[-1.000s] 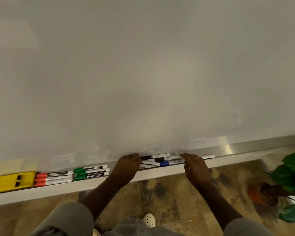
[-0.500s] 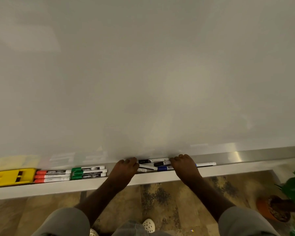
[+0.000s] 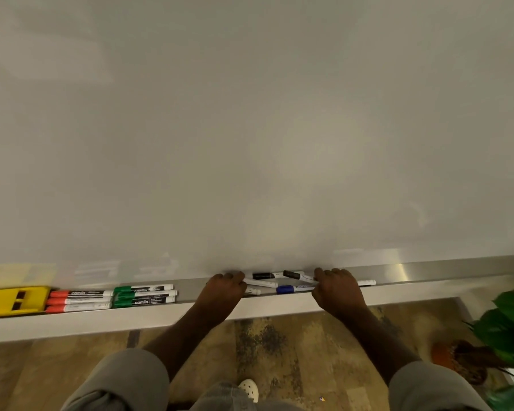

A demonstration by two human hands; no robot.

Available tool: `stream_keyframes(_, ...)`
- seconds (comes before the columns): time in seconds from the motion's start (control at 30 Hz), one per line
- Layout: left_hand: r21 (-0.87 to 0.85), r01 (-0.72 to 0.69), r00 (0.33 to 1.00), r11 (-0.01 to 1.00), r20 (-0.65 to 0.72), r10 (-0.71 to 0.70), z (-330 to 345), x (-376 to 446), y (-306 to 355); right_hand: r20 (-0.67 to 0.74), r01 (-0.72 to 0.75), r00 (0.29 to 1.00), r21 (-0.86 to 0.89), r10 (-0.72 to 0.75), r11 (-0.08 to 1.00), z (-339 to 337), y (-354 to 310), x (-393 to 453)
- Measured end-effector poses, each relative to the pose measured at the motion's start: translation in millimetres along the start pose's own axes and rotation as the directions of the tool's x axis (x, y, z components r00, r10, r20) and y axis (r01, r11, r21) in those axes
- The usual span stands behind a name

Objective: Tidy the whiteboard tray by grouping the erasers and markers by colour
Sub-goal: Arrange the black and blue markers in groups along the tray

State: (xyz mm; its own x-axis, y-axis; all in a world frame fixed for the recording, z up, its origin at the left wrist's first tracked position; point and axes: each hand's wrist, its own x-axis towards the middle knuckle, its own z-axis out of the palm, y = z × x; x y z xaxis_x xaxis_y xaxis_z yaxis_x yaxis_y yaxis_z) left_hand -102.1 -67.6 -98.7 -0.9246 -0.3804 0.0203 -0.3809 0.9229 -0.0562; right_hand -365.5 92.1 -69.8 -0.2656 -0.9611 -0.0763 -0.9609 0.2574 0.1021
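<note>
The whiteboard tray (image 3: 190,314) runs across the lower part of the view. At its left end lies a yellow eraser (image 3: 14,301), then three red markers (image 3: 79,300) stacked side by side, then three green markers (image 3: 145,295). Further right a loose pile holds two black-capped markers (image 3: 264,275), a blue-capped marker (image 3: 291,289) and white barrels lying crosswise. My left hand (image 3: 224,292) rests on the pile's left end, fingers curled over marker ends. My right hand (image 3: 337,289) covers the right end, touching the blue marker. Whether either hand grips a marker is hidden.
The white board surface (image 3: 250,129) fills the upper view. A potted plant (image 3: 508,333) in an orange pot stands on the floor at the lower right. My foot in a white shoe (image 3: 249,388) shows below.
Both hands have closed in on the loose pile from either side. The right hand slid left along the tray. The black and blue markers have shifted slightly between the hands.
</note>
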Motion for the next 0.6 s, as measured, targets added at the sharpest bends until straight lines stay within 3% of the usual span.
stream_keyframes(0.13,0.016,-0.035,0.999,0.999,0.02,0.034,-2,11,12,-0.11,-0.028,0.993,0.097,0.039,0.995,2,6,-13)
stream_keyframes(0.23,0.025,-0.043,0.998,0.999,0.042,0.042,-3,16,17,-0.163,0.045,0.986,0.126,-0.024,0.991,-2,3,-13)
stream_keyframes(0.47,0.039,-0.05,0.999,0.998,0.017,0.049,-3,9,11,-0.019,-0.026,0.999,0.165,0.03,0.986,-1,-14,0)
stream_keyframes(0.6,-0.019,-0.031,0.999,0.999,-0.026,0.03,-3,-7,-1,0.101,-0.028,0.994,0.015,0.026,0.999,9,-22,10)
